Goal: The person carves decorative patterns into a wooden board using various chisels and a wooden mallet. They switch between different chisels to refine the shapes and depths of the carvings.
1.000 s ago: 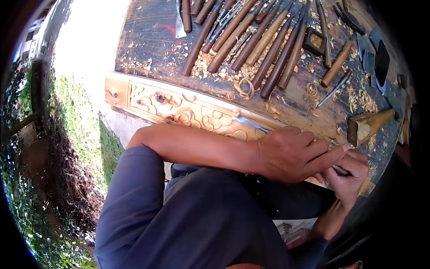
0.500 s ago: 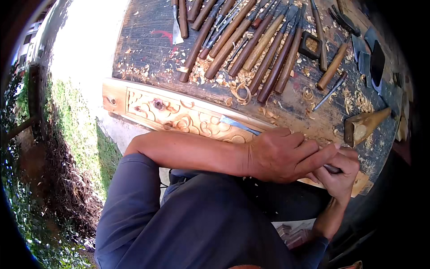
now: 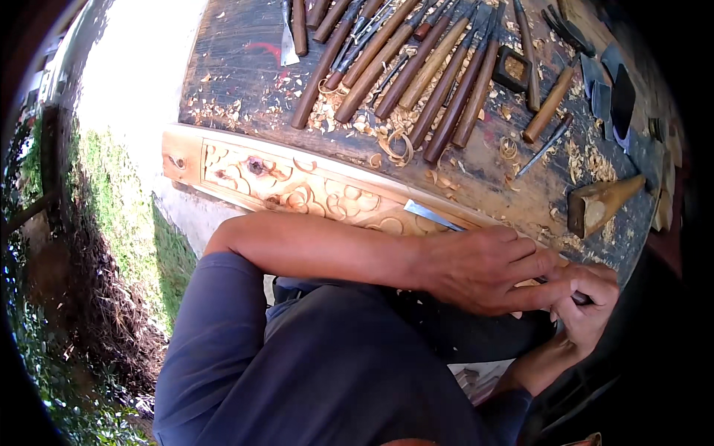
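Note:
Along the table's near edge lies a long pale wooden board (image 3: 183,156), carved with flowers and scrolls. A chisel (image 3: 431,214) rests over the board, its bright flat blade pointing left. My left hand (image 3: 487,271) lies across the chisel's shaft, fingers curled over it. At the board's right end, my right hand (image 3: 591,301) closes round the dark handle, whose butt shows between the fingers. The two hands touch each other. Beneath them, the right part of the carving is hidden.
Several wooden-handled chisels (image 3: 424,82) lie in a row across the dark worktable (image 3: 238,44), among curled shavings. To the right are a wooden mallet-like block (image 3: 602,204), a small square black container (image 3: 513,70) and a thin chisel (image 3: 547,145). Sunlit grass (image 3: 111,178) is at the left.
Both hands have shifted right along the board, taking the chisel with them. Its blade has drawn away from the carved flowers it was over. The whole view has moved slightly.

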The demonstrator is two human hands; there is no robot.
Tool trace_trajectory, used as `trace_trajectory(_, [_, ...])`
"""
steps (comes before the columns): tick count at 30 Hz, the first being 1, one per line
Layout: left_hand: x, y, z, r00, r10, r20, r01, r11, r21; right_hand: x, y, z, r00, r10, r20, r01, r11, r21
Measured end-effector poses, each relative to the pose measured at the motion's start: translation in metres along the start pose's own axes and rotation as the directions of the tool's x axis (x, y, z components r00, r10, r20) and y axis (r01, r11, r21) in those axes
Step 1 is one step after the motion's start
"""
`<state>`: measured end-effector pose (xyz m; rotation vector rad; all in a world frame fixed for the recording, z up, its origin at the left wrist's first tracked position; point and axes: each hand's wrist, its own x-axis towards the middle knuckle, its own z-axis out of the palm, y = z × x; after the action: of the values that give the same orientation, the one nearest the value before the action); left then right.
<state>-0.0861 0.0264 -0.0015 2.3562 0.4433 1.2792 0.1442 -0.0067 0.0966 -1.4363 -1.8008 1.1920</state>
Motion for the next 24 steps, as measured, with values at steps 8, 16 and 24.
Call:
trace_trajectory(8, [-0.001, -0.002, -0.004, 0.998, -0.055, 0.023, 0.056, 0.998, -0.013, 0.007, -0.006, 0.007, 0.995, 0.1, -0.024, -0.1, 0.995, -0.029])
trace_trajectory(16, [-0.008, 0.002, -0.005, 0.986, -0.152, 0.068, 0.134, 0.965, 0.227, 0.012, 0.014, 0.029, 0.994, 0.005, -0.11, -0.018, 0.993, -0.118])
trace_trajectory(24, [0.0, -0.003, 0.0, 0.994, 0.079, -0.069, -0.063, 0.975, 0.212, 0.002, 0.01, -0.008, 0.977, -0.21, 0.031, 0.212, 0.974, -0.078])
